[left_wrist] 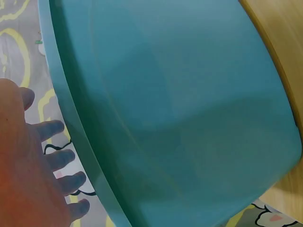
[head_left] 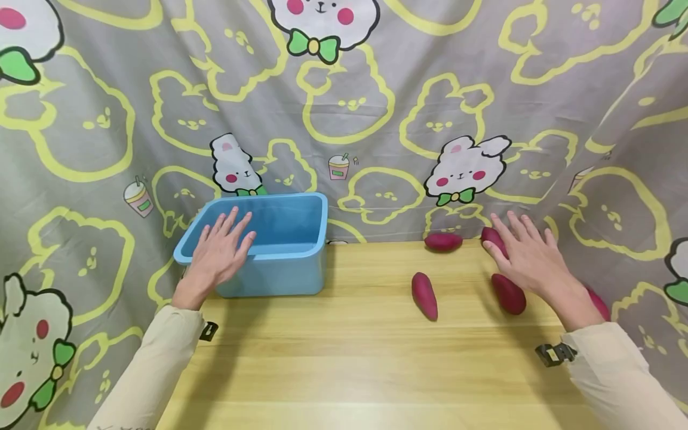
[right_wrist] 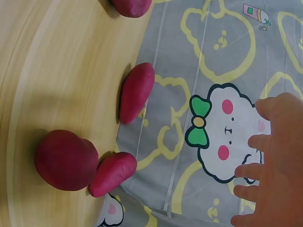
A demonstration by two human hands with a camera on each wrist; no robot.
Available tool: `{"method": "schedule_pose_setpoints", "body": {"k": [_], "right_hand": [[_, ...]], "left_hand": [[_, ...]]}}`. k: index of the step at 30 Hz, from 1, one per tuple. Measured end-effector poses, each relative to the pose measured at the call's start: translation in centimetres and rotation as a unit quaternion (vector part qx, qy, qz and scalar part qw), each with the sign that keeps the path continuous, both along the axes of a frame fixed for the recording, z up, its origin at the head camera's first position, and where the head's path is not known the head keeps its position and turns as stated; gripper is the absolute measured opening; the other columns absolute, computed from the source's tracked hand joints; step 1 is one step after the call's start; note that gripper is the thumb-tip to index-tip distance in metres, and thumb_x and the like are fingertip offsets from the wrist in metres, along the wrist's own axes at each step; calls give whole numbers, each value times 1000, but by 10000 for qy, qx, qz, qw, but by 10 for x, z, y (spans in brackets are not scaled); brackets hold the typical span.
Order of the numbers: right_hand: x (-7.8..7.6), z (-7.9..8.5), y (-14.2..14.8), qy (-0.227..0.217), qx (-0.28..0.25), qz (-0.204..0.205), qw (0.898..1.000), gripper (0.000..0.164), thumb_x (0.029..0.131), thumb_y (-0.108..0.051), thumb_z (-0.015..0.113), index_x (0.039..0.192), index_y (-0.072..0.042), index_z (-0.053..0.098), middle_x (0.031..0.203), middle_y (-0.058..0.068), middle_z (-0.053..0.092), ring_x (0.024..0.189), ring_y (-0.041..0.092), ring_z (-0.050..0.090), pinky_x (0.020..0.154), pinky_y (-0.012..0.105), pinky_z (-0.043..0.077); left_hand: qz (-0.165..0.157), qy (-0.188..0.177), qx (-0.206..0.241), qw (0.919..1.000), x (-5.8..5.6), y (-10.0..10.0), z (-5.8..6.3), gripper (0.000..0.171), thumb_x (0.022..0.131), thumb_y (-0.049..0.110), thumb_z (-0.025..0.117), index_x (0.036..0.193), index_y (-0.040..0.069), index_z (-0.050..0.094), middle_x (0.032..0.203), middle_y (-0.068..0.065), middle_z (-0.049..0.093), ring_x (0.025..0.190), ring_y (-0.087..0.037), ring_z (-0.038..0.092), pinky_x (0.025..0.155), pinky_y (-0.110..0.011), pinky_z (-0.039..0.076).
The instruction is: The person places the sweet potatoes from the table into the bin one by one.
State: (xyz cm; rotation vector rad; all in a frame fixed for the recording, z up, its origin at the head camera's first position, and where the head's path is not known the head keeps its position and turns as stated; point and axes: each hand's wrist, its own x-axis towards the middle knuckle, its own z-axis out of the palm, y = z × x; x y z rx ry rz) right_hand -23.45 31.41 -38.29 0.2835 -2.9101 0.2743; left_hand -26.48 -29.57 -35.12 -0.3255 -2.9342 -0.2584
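My left hand (head_left: 219,251) hovers over the near left part of a blue plastic bin (head_left: 269,275), fingers spread and holding nothing. The left wrist view shows the bin's outer wall (left_wrist: 189,85) close up, with the hand (left_wrist: 33,161) beyond its rim. My right hand (head_left: 532,257), fingers spread, is raised above several purple-red sweet potatoes (head_left: 508,294) on the right and grips none. It partly covers one sweet potato (head_left: 490,234) at the back; the right wrist hides part of another (head_left: 598,304). In the right wrist view, the hand (right_wrist: 279,165) is apart from the sweet potatoes (right_wrist: 66,160).
A light wooden table (head_left: 344,358) carries the bin and the sweet potatoes. Behind it and along both sides hangs a grey cartoon-print curtain (head_left: 376,173). One sweet potato (head_left: 443,242) lies close to the curtain; another (head_left: 424,295) lies nearer the table's middle.
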Motion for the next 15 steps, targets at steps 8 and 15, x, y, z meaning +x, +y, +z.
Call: {"method": "schedule_pose_setpoints", "body": {"k": [8,15], "right_hand": [[9,-5,-2,216,-105,19,9997,72,107,-51,37,165,-16,15,163,31,19,149,54,13,110,78,7],[17,-10,-6,372,-352,17,9987,69,108,-48,40,165,-15,20,161,32,22,145,56,19,107,80,11]], "left_hand": [[-18,95,51,9999,6,5,-1,69,109,58,21,165,18,22,171,-14,9,155,-44,8,119,-66,6],[-49,292,159,9994,13,8,-6,69,109,58,22,164,17,23,170,-16,10,155,-44,9,119,-67,7]]}}
